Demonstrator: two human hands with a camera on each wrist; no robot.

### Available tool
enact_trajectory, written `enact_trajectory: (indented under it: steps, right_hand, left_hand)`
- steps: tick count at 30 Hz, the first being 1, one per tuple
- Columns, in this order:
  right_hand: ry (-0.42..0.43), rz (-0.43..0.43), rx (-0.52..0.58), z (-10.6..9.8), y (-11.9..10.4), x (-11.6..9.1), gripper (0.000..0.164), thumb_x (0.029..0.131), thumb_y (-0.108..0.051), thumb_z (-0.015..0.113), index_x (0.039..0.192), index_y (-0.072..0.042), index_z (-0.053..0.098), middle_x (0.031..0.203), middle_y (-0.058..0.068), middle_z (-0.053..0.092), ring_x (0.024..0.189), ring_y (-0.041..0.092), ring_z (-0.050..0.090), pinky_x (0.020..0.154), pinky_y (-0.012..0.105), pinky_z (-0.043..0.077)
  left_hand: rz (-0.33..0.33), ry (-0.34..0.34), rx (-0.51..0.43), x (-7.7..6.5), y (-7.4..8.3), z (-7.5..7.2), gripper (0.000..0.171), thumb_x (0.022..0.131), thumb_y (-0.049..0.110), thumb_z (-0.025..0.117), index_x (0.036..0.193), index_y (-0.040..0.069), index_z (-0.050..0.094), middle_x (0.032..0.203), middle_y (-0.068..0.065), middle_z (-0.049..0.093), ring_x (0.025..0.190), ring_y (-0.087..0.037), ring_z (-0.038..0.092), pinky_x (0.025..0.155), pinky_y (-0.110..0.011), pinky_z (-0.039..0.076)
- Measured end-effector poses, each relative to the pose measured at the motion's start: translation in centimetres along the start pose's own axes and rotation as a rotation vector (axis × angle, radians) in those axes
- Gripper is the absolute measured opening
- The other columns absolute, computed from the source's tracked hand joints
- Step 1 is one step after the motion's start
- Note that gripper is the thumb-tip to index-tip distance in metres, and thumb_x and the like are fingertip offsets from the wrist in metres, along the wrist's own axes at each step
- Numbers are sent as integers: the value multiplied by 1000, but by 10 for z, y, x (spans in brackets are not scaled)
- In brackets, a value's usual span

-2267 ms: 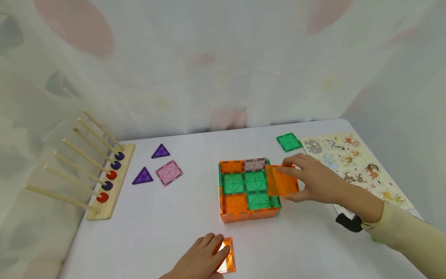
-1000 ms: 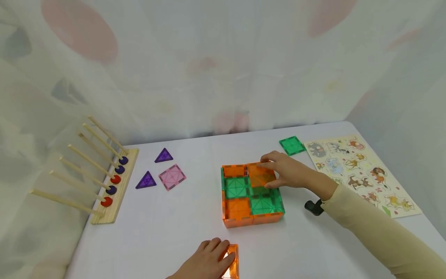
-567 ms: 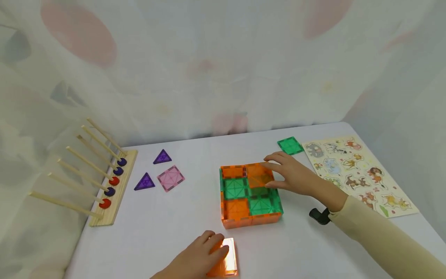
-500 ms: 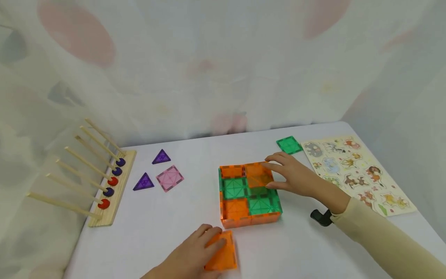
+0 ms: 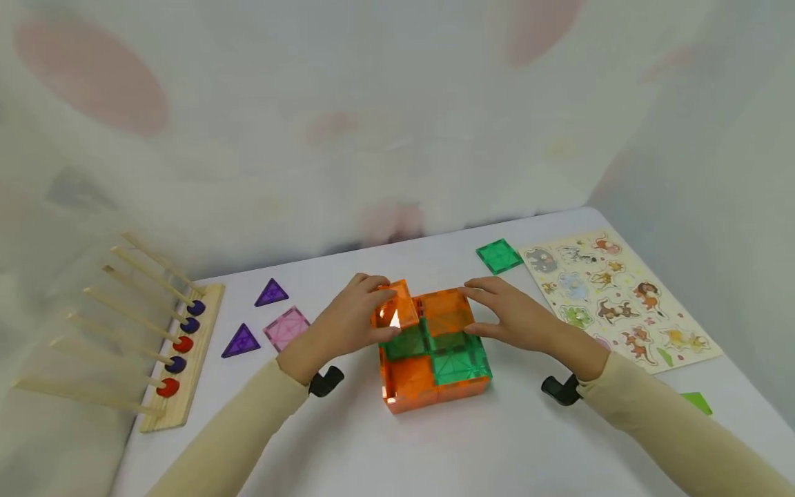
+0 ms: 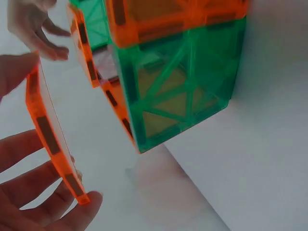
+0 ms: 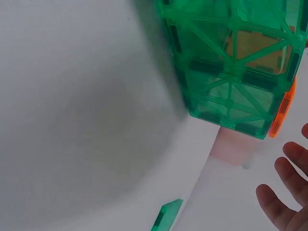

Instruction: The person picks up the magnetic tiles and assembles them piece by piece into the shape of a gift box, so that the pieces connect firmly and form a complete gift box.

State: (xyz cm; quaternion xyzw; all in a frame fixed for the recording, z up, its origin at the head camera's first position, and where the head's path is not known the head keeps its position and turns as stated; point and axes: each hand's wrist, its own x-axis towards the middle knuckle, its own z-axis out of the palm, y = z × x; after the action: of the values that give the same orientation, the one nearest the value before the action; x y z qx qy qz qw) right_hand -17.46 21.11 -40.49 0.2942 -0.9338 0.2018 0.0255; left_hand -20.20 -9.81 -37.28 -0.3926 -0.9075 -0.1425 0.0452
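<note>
A low box of magnetic tiles (image 5: 435, 395) stands on the table, with orange front walls and a green floor partly seen. My left hand (image 5: 344, 317) pinches an orange square magnetic tile (image 5: 402, 307) by its edges, tilted over the box's back left corner. In the left wrist view this held tile (image 6: 53, 139) is seen edge-on, apart from the box. Another orange square tile (image 5: 446, 310) lies across the back right of the box top. My right hand (image 5: 522, 314) is beside that tile, fingers spread; in the right wrist view a gap shows between fingers (image 7: 291, 173) and tile.
Two purple triangle tiles (image 5: 271, 293) and a pink square tile (image 5: 286, 330) lie left. A wooden peg rack (image 5: 192, 373) with red and purple beads stands at the far left. A green square tile (image 5: 499, 256) and an animal puzzle board (image 5: 621, 304) lie right.
My left hand has lifted its orange tile from the table front and carried it forward to the box's back left. Earlier, my right hand brought the other orange tile onto the back right.
</note>
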Motion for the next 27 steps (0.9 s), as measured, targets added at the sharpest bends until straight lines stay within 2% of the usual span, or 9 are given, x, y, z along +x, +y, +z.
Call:
enact_trajectory:
  steps: [3,8,16,21,27]
  right_hand:
    - [1,-20,-17,1,0,-1,67,87,-43,67,141,-8,48,142,11,48,130,29,45,105,46,43]
    - [30,-29,-26,1,4,-3,65,87,-39,69,139,-7,50,139,11,50,128,28,47,104,46,43]
    - [-12,-13,7,6,0,7,65,89,-44,65,141,-9,48,141,11,46,128,28,46,102,45,45]
    - [-50,4,19,12,-4,15,70,88,-48,65,144,-11,44,149,12,39,134,30,41,106,46,42]
    - [-51,-6,-10,19,-5,23,74,86,-50,67,144,-11,44,148,11,42,134,29,41,108,45,39]
  left_hand:
    - [-19,-62,-7,8,-8,8,53,80,42,75,120,7,66,127,-12,58,116,-28,49,100,-40,47]
    - [-21,-134,-27,11,-14,22,56,80,42,75,122,7,65,131,-12,57,119,-28,48,101,-40,46]
    - [44,-110,-62,13,-17,32,53,80,41,75,120,7,66,130,-12,57,118,-28,48,102,-40,45]
    - [21,-146,-86,12,-17,34,57,83,39,72,128,6,61,137,-13,52,126,-30,48,108,-42,40]
    - [5,-163,-123,11,-16,34,57,83,38,72,129,6,59,140,-12,50,126,-30,51,108,-42,40]
